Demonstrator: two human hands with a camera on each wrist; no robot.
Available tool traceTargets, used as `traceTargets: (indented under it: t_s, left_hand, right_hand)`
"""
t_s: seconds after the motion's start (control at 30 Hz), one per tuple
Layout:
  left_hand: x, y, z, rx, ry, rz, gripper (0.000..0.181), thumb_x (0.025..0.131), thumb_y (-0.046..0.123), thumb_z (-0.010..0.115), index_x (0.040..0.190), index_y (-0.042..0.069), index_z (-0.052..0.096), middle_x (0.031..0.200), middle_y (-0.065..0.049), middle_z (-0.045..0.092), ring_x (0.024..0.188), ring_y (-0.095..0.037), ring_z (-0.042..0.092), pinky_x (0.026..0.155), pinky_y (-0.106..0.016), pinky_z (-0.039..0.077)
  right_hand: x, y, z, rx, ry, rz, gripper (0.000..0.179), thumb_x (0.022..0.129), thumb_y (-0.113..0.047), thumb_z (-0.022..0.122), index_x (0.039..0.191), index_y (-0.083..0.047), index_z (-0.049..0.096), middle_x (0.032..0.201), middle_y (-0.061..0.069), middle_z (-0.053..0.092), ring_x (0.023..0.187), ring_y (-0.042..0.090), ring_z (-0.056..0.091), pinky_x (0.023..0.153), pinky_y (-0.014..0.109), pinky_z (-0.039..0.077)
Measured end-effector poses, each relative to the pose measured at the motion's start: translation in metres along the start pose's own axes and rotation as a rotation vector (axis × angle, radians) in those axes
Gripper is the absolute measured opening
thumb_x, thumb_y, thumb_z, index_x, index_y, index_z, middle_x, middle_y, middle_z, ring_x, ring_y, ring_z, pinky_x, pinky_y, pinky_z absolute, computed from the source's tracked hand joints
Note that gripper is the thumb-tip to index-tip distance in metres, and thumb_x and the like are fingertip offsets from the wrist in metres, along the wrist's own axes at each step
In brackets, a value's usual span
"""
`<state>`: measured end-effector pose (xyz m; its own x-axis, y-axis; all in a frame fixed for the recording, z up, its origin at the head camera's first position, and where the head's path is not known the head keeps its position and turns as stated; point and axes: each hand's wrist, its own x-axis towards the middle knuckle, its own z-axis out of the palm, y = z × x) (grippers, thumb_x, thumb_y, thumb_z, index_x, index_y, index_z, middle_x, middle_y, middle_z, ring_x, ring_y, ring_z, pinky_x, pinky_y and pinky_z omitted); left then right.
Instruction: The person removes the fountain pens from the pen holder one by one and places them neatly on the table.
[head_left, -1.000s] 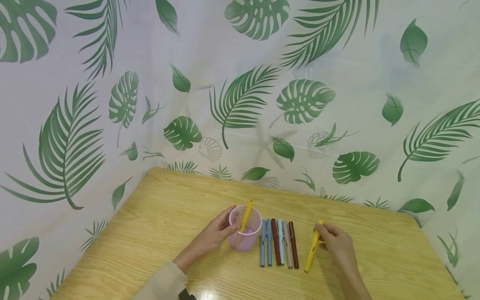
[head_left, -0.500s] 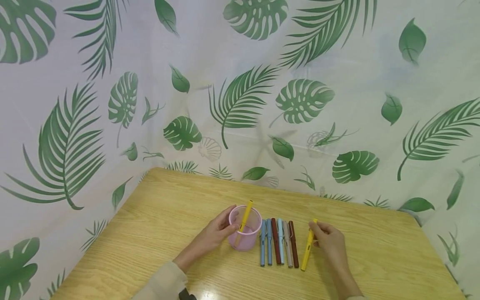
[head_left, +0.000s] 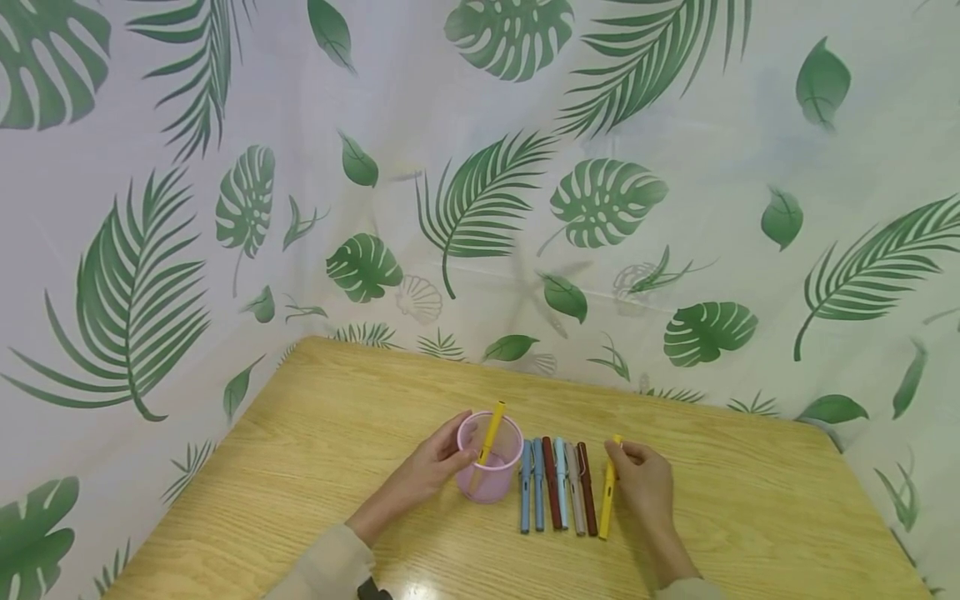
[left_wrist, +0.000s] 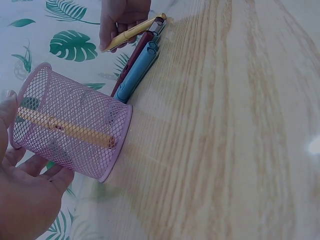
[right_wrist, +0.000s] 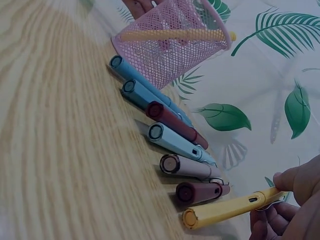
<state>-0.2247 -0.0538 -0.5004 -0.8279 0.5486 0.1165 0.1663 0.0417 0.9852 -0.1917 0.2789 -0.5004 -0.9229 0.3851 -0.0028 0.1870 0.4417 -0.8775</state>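
Observation:
A pink mesh pen cup [head_left: 487, 485] stands on the table, and one yellow pen [head_left: 492, 433] leans inside it. My left hand [head_left: 429, 471] grips the cup around its left side, thumb near the rim. With thumb and fingertips, my right hand [head_left: 647, 483] pinches the upper end of another yellow pen [right_wrist: 225, 210]. That pen lies at the right end of a row, beside a dark brown pen [head_left: 588, 490]. The row also has two blue pens [head_left: 538, 486], a dark red pen [head_left: 552, 483], a light blue pen [head_left: 562, 485] and a greyish-pink pen [head_left: 576, 490].
The wooden table [head_left: 360, 383] reaches back to a white cloth [head_left: 480, 108] printed with green leaves, which hangs behind and at the left. A dark band [head_left: 372, 590] shows at the left sleeve.
My right hand has moved left with the yellow pen, bringing it close to the dark brown pen. The left hand and the cup have stayed in place.

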Motion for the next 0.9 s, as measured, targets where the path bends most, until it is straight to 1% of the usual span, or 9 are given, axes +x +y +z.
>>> traceTargets:
  t_s: [0.1, 0.17, 0.23, 0.3, 0.37, 0.47, 0.67, 0.77, 0.9]
  left_hand:
    - [0.0, -0.001, 0.0, -0.002, -0.001, 0.002, 0.066, 0.11, 0.012, 0.051, 0.163, -0.004, 0.014, 0.164, -0.03, 0.025, 0.151, -0.042, 0.028, 0.121, -0.05, 0.029]
    - [0.0, -0.001, 0.0, 0.001, -0.001, 0.004, 0.066, 0.11, 0.011, 0.051, 0.163, -0.005, 0.014, 0.164, -0.03, 0.026, 0.151, -0.042, 0.028, 0.121, -0.051, 0.03]
    - [0.0, -0.001, 0.0, 0.0, -0.002, 0.006, 0.066, 0.11, 0.011, 0.051, 0.163, -0.005, 0.014, 0.164, -0.03, 0.026, 0.151, -0.042, 0.028, 0.121, -0.051, 0.03]
    - [0.0, -0.002, 0.0, -0.001, -0.003, 0.006, 0.066, 0.11, 0.01, 0.051, 0.163, -0.005, 0.013, 0.164, -0.03, 0.025, 0.151, -0.042, 0.029, 0.121, -0.051, 0.03]
    - [0.0, -0.002, 0.0, 0.001, -0.002, 0.009, 0.066, 0.11, 0.011, 0.051, 0.163, -0.005, 0.014, 0.163, -0.03, 0.026, 0.15, -0.043, 0.029, 0.121, -0.051, 0.03]
    - [0.0, -0.001, 0.0, 0.003, -0.001, 0.008, 0.067, 0.11, 0.013, 0.052, 0.163, -0.005, 0.014, 0.164, -0.03, 0.026, 0.15, -0.043, 0.028, 0.121, -0.051, 0.03]
    - [0.0, -0.003, 0.0, -0.011, 0.002, 0.001, 0.066, 0.11, 0.013, 0.052, 0.163, -0.004, 0.015, 0.164, -0.029, 0.025, 0.15, -0.042, 0.029, 0.121, -0.051, 0.031]
    - [0.0, -0.003, 0.0, -0.017, 0.005, -0.002, 0.066, 0.11, 0.011, 0.052, 0.163, -0.003, 0.016, 0.164, -0.029, 0.026, 0.15, -0.042, 0.029, 0.121, -0.051, 0.031]
    - [0.001, -0.002, 0.0, -0.016, 0.002, 0.0, 0.065, 0.11, 0.011, 0.052, 0.163, -0.003, 0.016, 0.164, -0.029, 0.027, 0.15, -0.042, 0.029, 0.121, -0.051, 0.031]
  right_hand:
    - [0.001, 0.001, 0.003, -0.021, 0.002, -0.003, 0.056, 0.104, -0.035, 0.064, 0.129, 0.015, 0.061, 0.117, 0.03, 0.069, 0.09, 0.021, 0.068, 0.064, 0.016, 0.052]
    - [0.0, 0.001, 0.005, -0.035, -0.005, -0.006, 0.057, 0.104, -0.036, 0.063, 0.129, 0.015, 0.061, 0.119, 0.031, 0.068, 0.094, 0.029, 0.069, 0.066, 0.019, 0.055]
    - [0.0, 0.0, 0.007, -0.049, -0.008, -0.01, 0.056, 0.104, -0.035, 0.063, 0.129, 0.015, 0.061, 0.119, 0.032, 0.068, 0.098, 0.036, 0.069, 0.068, 0.024, 0.058]
    - [0.0, -0.001, 0.008, -0.072, -0.004, -0.013, 0.055, 0.104, -0.035, 0.064, 0.127, 0.014, 0.062, 0.118, 0.032, 0.068, 0.101, 0.04, 0.069, 0.071, 0.031, 0.06]
    - [0.001, -0.002, 0.009, -0.1, 0.001, -0.012, 0.054, 0.103, -0.035, 0.064, 0.126, 0.014, 0.063, 0.118, 0.032, 0.068, 0.101, 0.042, 0.069, 0.074, 0.038, 0.062]
    - [0.002, -0.003, 0.011, -0.137, 0.008, -0.002, 0.053, 0.102, -0.035, 0.065, 0.125, 0.012, 0.064, 0.117, 0.032, 0.068, 0.1, 0.043, 0.069, 0.075, 0.045, 0.062]
    - [0.004, 0.0, 0.015, -0.206, 0.0, 0.036, 0.054, 0.102, -0.04, 0.063, 0.128, 0.008, 0.064, 0.122, 0.031, 0.068, 0.105, 0.045, 0.069, 0.08, 0.053, 0.06]
    - [0.006, 0.003, 0.017, -0.228, 0.002, 0.042, 0.054, 0.101, -0.041, 0.063, 0.127, 0.007, 0.064, 0.122, 0.03, 0.069, 0.105, 0.045, 0.069, 0.08, 0.055, 0.059]
    - [0.008, 0.006, 0.02, -0.244, 0.015, 0.038, 0.052, 0.1, -0.041, 0.065, 0.124, 0.006, 0.066, 0.118, 0.027, 0.071, 0.102, 0.043, 0.07, 0.076, 0.052, 0.06]
